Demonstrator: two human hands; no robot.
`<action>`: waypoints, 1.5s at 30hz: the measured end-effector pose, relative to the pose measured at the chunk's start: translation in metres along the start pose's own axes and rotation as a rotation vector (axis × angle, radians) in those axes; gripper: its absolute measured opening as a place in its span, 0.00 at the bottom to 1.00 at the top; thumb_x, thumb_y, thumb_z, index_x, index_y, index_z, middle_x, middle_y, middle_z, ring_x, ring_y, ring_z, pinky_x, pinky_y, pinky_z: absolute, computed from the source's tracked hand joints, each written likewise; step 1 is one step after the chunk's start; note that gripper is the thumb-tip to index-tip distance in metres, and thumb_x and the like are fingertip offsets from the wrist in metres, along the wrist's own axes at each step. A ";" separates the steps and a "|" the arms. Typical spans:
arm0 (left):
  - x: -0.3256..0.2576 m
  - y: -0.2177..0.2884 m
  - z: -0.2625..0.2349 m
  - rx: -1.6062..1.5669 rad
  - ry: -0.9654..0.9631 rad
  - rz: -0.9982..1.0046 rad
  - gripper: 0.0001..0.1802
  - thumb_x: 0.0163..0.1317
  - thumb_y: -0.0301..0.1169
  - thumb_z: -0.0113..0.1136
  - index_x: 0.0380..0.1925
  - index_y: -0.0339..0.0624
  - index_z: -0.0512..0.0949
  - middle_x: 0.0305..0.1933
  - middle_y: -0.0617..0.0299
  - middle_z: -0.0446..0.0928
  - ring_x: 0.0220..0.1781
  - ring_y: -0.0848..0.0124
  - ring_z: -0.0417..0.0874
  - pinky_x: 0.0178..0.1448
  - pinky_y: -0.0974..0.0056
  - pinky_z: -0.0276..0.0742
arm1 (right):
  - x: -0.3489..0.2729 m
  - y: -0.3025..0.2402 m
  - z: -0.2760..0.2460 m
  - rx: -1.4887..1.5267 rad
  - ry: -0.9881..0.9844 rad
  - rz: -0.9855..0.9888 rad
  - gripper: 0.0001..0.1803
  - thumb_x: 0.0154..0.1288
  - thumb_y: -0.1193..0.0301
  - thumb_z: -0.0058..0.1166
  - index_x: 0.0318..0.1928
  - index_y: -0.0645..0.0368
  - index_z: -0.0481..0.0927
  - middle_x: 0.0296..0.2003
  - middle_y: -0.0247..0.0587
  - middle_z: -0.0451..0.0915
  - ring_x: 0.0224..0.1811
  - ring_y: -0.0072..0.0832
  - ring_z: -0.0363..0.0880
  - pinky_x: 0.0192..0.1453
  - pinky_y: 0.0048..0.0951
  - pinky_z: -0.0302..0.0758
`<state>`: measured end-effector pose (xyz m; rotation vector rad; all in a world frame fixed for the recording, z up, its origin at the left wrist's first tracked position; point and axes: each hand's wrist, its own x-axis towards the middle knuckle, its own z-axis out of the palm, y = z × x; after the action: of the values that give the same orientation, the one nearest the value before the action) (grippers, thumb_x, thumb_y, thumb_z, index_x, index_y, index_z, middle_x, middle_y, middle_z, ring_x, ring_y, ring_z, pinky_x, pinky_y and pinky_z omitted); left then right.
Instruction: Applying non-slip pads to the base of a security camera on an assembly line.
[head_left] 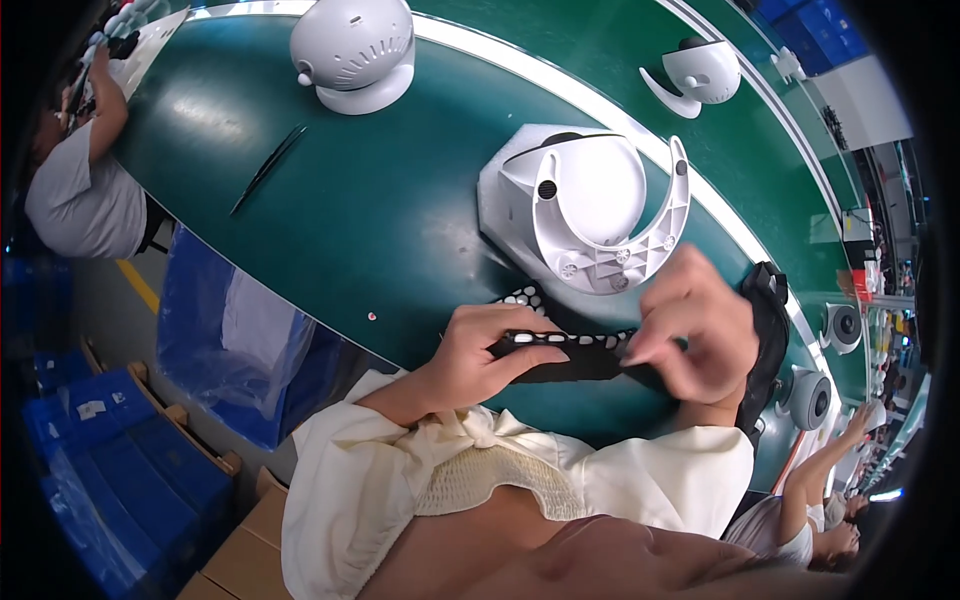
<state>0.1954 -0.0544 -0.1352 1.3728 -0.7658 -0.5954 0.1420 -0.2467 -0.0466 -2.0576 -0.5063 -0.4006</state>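
My left hand (477, 352) is closed on a folded black sheet (570, 366) with rows of white oval spots, held in front of my chest. My right hand (700, 330) is at the sheet's right end, thumb and fingers curled together; whatever its fingertips pinch is too small to make out. Just beyond my hands, a white rounded appliance (605, 190) lies tipped in a white foam block (500, 205). Its curved stand (600, 272) faces up, showing round recesses and a dark pad near each tip.
Black tweezers (268, 170) lie on the green table (400, 200), left of the foam. Another white appliance (355, 50) stands at the far left, and one more (703, 72) sits beyond the white rail. A black bag (765, 330) is beside my right arm. Blue bins (230, 340) stand left.
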 end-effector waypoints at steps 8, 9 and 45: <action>0.009 -0.006 0.009 -0.018 -0.107 0.160 0.10 0.43 0.24 0.65 0.28 0.41 0.77 0.56 0.45 0.58 0.56 0.54 0.65 0.57 0.56 0.62 | -0.005 0.015 0.009 0.279 -0.022 0.377 0.18 0.55 0.86 0.47 0.46 0.65 0.61 0.33 0.39 0.72 0.31 0.19 0.70 0.37 0.20 0.70; 0.008 -0.007 0.008 -0.063 -0.109 0.151 0.10 0.43 0.24 0.65 0.29 0.42 0.77 0.57 0.45 0.56 0.57 0.54 0.64 0.58 0.56 0.61 | -0.003 0.015 0.011 0.243 -0.041 0.369 0.19 0.55 0.86 0.47 0.47 0.65 0.61 0.33 0.40 0.72 0.31 0.20 0.71 0.37 0.20 0.70; 0.013 -0.007 0.006 -0.045 -0.153 0.235 0.14 0.42 0.24 0.66 0.32 0.43 0.77 0.57 0.45 0.55 0.59 0.51 0.62 0.62 0.53 0.58 | -0.005 0.015 0.024 -0.161 0.068 0.302 0.15 0.48 0.80 0.58 0.33 0.62 0.65 0.24 0.38 0.69 0.27 0.29 0.75 0.30 0.26 0.74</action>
<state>0.1992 -0.0684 -0.1401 1.1844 -1.0154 -0.5332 0.1475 -0.2338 -0.0716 -2.2245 -0.1210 -0.3371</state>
